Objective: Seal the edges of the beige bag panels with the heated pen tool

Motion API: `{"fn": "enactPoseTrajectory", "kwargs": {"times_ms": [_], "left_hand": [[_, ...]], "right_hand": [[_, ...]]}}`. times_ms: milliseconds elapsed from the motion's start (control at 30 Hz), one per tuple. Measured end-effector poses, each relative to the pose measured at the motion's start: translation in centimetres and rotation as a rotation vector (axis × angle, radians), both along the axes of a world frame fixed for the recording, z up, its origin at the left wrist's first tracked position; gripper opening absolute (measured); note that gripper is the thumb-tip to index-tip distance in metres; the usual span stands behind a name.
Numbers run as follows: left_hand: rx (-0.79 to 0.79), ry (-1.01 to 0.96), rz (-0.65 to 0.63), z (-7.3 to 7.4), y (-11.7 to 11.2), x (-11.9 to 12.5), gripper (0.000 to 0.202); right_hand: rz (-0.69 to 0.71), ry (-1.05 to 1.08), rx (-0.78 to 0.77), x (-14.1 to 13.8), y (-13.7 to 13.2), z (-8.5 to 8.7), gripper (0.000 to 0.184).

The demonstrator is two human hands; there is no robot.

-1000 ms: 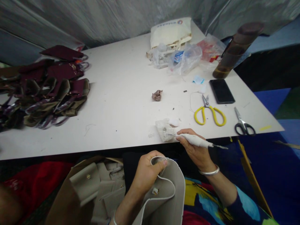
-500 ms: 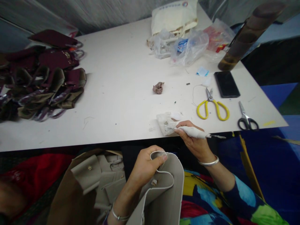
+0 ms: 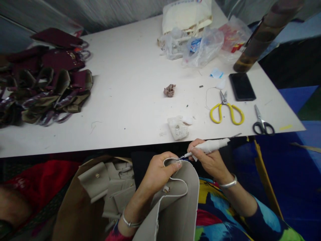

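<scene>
Below the table's front edge, my left hand (image 3: 160,172) pinches the folded upper edge of a grey-beige bag piece (image 3: 184,197), its thumb pressed on the rim. The piece hangs down in a curved, open shape with pale edges. My right hand (image 3: 209,160) grips a slim tool wrapped in white material (image 3: 209,146), its thin metal tip touching or almost touching the rim beside my left thumb. A thin blade-like end sticks out at the tool's other end. On the table just beyond lies a whitish, smeared pad (image 3: 178,128).
Yellow-handled snips (image 3: 227,108), black-handled scissors (image 3: 262,125), a phone (image 3: 242,87) and a tall bottle (image 3: 263,36) occupy the right side. Maroon bags (image 3: 60,63) are heaped at left. A carton (image 3: 75,201) holds beige pieces. A person's arm (image 3: 15,204) shows at lower left.
My right hand has brought the tool from the whitish pad down and left to the rim of the bag piece. My left hand keeps its hold, and the view has shifted slightly.
</scene>
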State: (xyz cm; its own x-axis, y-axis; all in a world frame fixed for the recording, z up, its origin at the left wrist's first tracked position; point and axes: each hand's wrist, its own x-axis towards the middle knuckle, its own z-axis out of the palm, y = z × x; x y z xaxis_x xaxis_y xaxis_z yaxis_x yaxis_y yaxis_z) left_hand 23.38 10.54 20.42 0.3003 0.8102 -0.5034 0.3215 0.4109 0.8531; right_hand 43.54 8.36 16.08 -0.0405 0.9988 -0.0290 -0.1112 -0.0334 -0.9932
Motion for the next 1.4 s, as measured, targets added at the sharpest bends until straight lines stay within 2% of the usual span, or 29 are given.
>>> {"fn": "enactPoseTrajectory", "kwargs": {"times_ms": [200, 333, 500, 600, 767, 867, 967, 1100, 1267, 1400], "left_hand": [[-0.008, -0.013, 0.0, 0.2, -0.4, 0.2, 0.017], [-0.022, -0.046, 0.001, 0.2, -0.5, 0.6, 0.019], [-0.044, -0.057, -0.01, -0.2, -0.8, 1.2, 0.019], [-0.067, -0.075, 0.012, -0.6, -0.8, 1.1, 0.02], [-0.104, -0.091, 0.066, -1.1, -0.5, 0.8, 0.02], [-0.125, -0.103, 0.106, -1.2, -0.3, 0.8, 0.02], [-0.15, -0.14, 0.167, -1.3, -0.2, 0.5, 0.021], [-0.188, -0.212, 0.271, -1.5, 0.0, -0.6, 0.027], [-0.325, -0.343, 0.36, -2.0, 0.1, -2.0, 0.034], [-0.341, -0.369, 0.379, -2.3, 0.3, -2.3, 0.038]], "right_hand": [[0.037, -0.089, 0.026, 0.5, 0.1, 0.4, 0.032], [0.112, -0.189, 0.063, 0.9, 0.9, 1.0, 0.037], [0.171, -0.201, 0.039, 0.7, 1.6, 1.9, 0.036], [0.118, -0.18, 0.046, 0.5, 0.7, 1.6, 0.035], [0.067, -0.028, 0.018, 0.3, -1.1, -0.4, 0.031], [-0.105, 0.068, 0.047, -0.1, -0.8, -1.0, 0.029], [-0.269, -0.037, 0.117, -0.2, 0.6, -0.9, 0.027], [-0.377, -0.257, 0.208, 0.3, 2.6, -0.5, 0.025], [-0.344, -0.282, 0.232, 0.7, 4.2, -0.7, 0.026], [-0.296, -0.292, 0.24, 0.7, 4.7, -0.7, 0.022]]}}
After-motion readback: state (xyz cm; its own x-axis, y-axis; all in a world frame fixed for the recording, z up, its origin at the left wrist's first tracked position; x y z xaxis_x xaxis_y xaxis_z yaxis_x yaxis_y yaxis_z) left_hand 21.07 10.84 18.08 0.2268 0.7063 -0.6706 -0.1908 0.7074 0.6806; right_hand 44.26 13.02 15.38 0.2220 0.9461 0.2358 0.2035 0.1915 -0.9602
